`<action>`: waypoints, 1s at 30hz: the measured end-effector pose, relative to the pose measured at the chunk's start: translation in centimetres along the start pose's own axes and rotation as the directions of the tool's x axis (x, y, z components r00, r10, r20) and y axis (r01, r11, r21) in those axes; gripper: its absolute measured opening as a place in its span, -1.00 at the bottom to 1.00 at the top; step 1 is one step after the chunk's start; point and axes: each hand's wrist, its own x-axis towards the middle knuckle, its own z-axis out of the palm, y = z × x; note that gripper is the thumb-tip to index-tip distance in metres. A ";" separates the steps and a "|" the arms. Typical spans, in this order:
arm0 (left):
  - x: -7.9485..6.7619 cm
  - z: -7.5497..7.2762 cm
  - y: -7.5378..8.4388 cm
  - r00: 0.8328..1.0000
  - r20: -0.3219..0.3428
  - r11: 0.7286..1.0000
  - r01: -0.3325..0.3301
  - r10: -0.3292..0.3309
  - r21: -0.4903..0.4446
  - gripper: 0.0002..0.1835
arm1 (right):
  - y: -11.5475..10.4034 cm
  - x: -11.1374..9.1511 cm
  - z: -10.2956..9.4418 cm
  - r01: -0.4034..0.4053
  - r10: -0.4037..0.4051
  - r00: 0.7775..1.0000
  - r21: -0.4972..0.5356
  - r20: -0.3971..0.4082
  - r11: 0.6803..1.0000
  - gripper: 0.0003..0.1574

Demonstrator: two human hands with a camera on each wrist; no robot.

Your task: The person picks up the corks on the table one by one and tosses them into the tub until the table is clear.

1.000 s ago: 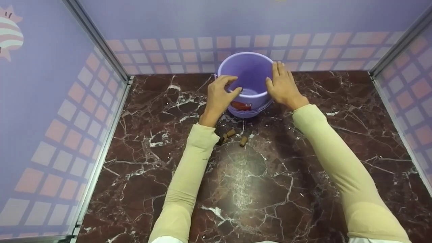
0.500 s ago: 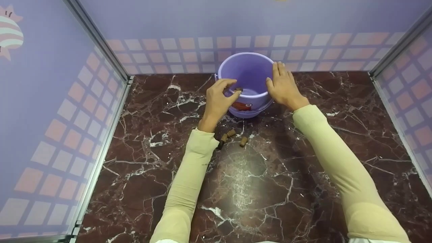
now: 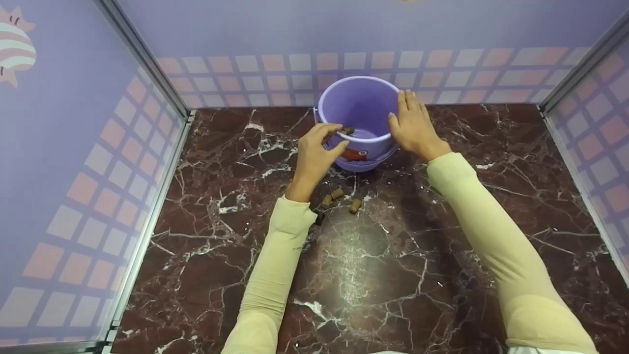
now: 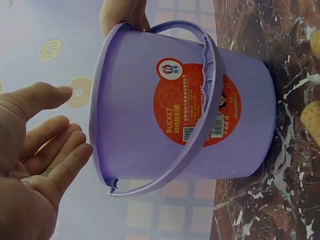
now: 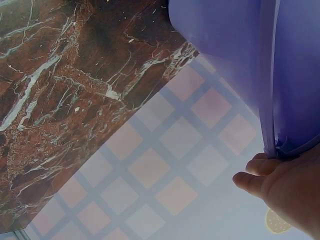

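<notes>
A purple bucket [image 3: 366,150] with a red label stands upright by the back wall. My left hand [image 3: 314,150] is at its front left rim, thumb and fingers apart; in the left wrist view the left hand [image 4: 42,145] holds nothing. A brown cork [image 3: 348,131] shows inside the bucket, just past the fingertips. My right hand [image 3: 414,127] rests on the right rim, fingers straight, thumb on the inner side. The right wrist view shows the right hand [image 5: 280,185] beside the handle's pivot. Three corks lie on the tabletop: a right cork [image 3: 355,206], a left cork [image 3: 327,201] and a middle cork [image 3: 337,193].
The bucket's handle [image 4: 212,100] hangs down its front. Dark red marbled tabletop [image 3: 417,285] spreads around it. A checked back wall [image 3: 245,78] and side panels at left [image 3: 69,162] and right [image 3: 609,162] close in the space.
The left hand has drawn back slightly toward the lower left and its fingers have parted from the cork, which now shows inside the bucket. The right hand has stayed on the rim.
</notes>
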 end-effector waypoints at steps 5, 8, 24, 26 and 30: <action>-0.7 -0.1 -0.3 1.000 -0.002 1.000 0.017 -0.017 -0.017 -0.66 | 0.1 0.1 0.1 0.007 -0.007 1.000 -0.006 -0.007 1.000 -0.06; -1.0 -0.3 -0.4 0.999 -0.002 0.999 0.034 -0.034 -0.029 -0.67 | 0.0 0.1 0.1 0.008 -0.008 1.000 0.000 -0.007 1.000 -0.07; -2.9 -0.9 -1.7 0.999 -0.023 0.999 0.042 -0.041 0.022 -0.67 | 0.1 0.0 0.0 -0.001 0.001 1.000 0.006 0.016 1.000 -0.07; -3.1 -0.9 -1.8 0.999 -0.024 0.999 0.046 -0.045 0.008 -0.67 | 0.1 0.0 0.0 0.002 -0.002 1.000 0.004 0.013 1.000 -0.07; -3.6 -1.0 -2.0 0.998 -0.018 0.998 0.054 -0.053 0.032 -0.67 | 0.1 0.0 0.0 0.009 -0.009 1.000 0.008 -0.002 1.000 -0.07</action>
